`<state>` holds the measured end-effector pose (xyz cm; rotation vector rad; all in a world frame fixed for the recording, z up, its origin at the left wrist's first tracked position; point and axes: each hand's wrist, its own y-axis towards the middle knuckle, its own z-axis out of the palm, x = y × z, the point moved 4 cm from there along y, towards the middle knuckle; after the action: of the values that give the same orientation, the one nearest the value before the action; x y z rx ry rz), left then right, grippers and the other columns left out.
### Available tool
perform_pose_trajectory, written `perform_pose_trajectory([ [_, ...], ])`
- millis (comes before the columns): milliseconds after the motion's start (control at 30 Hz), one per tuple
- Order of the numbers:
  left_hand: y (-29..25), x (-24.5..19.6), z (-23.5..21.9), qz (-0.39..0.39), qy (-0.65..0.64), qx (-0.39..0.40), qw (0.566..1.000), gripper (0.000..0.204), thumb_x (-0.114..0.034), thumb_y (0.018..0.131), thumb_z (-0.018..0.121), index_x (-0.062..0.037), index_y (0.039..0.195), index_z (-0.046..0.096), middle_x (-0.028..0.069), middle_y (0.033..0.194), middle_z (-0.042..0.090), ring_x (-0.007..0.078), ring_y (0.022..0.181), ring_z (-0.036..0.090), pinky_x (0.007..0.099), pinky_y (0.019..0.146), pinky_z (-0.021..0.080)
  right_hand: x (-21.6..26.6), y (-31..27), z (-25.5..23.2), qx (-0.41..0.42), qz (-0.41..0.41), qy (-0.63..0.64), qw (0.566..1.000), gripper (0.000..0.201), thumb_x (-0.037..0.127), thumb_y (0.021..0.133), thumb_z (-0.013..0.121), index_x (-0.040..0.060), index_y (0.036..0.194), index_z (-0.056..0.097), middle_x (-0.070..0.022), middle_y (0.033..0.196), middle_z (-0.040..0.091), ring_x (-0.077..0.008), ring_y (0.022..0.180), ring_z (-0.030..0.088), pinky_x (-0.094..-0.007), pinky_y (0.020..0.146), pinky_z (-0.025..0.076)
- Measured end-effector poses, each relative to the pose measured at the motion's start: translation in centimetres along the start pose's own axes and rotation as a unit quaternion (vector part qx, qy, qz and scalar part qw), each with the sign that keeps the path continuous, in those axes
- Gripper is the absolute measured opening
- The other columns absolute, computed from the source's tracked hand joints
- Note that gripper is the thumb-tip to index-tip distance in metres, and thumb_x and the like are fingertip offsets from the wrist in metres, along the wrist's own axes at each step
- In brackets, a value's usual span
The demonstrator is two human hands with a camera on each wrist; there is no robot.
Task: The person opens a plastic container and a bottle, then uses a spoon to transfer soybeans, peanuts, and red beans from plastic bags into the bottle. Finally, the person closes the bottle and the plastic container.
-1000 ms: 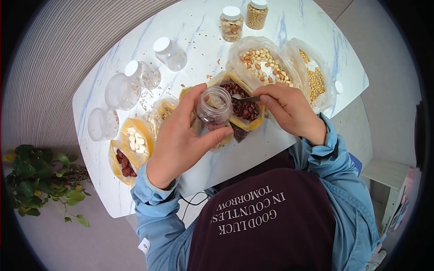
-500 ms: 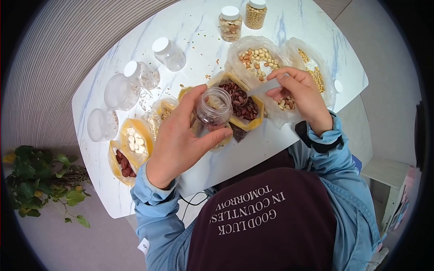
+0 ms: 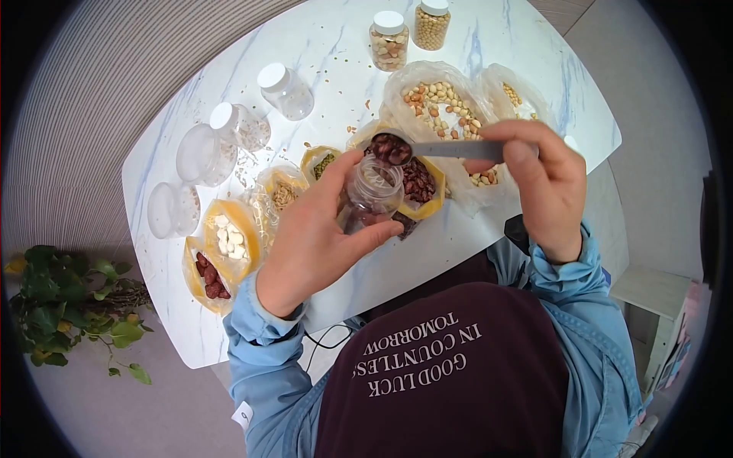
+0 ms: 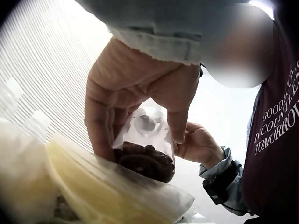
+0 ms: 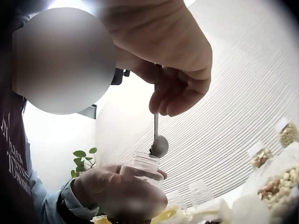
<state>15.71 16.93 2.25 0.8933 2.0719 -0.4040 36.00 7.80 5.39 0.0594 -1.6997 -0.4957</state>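
Note:
My left hand grips a clear plastic jar around its sides, the open mouth tilted toward the spoon. Dark red beans fill its lower part in the left wrist view. My right hand pinches the handle of a metal spoon. Dark red beans heap its bowl, which hangs just above the jar's rim. Under both lies an open yellow-edged bag of the same beans, partly hidden by jar and spoon.
Bags of peanuts and yellow soybeans lie right. On the left are bags of white pieces and red dates. White-capped jars stand at the back; uncapped tubs stand left. Crumbs dot the marbled table.
The spoon has come up out of the bean bag with beans in it, to the jar's mouth. My right hand has shifted right and changed its hold; the jar has tilted.

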Motion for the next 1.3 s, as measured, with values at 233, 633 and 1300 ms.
perform_pose_trajectory([
  [233,0.1,-0.1,-0.2,-0.015,-0.053,0.002,0.998,0.074,-0.027,0.071,0.08,-0.0022,0.129,0.041,0.0159,0.106,0.062,0.0283,0.097,0.063,0.0338,0.081,0.049,2.5,-0.2,1.0,0.108,-0.255,-0.231,0.933,0.024,-0.015,0.078,0.05,-0.0066,0.096,0.063,-0.0182,0.086,0.066,-0.0285,0.078,0.063,-0.0355,0.07,0.05],
  [633,-0.2,0.0,-1.0,-0.019,-0.048,-0.023,0.998,0.074,-0.028,0.071,0.08,-0.0017,0.129,0.041,0.0161,0.111,0.06,0.0277,0.1,0.061,0.033,0.084,0.048,-5.6,0.5,1.8,0.084,-0.116,-0.289,0.947,0.019,0.005,0.082,0.062,0.0059,0.1,0.067,-0.0108,0.084,0.065,-0.0289,0.075,0.06,-0.0359,0.066,0.048],
  [1300,-0.1,0.1,-0.9,-0.011,-0.012,-0.026,1.0,0.073,-0.028,0.07,0.08,-0.0026,0.127,0.044,0.0167,0.109,0.061,0.0294,0.101,0.062,0.0343,0.083,0.049,-9.0,0.7,-1.1,0.032,0.288,0.045,0.956,0.022,0.015,0.094,0.049,0.0008,0.1,0.064,-0.0084,0.075,0.067,-0.0081,0.06,0.059,-0.0201,0.055,0.047],
])
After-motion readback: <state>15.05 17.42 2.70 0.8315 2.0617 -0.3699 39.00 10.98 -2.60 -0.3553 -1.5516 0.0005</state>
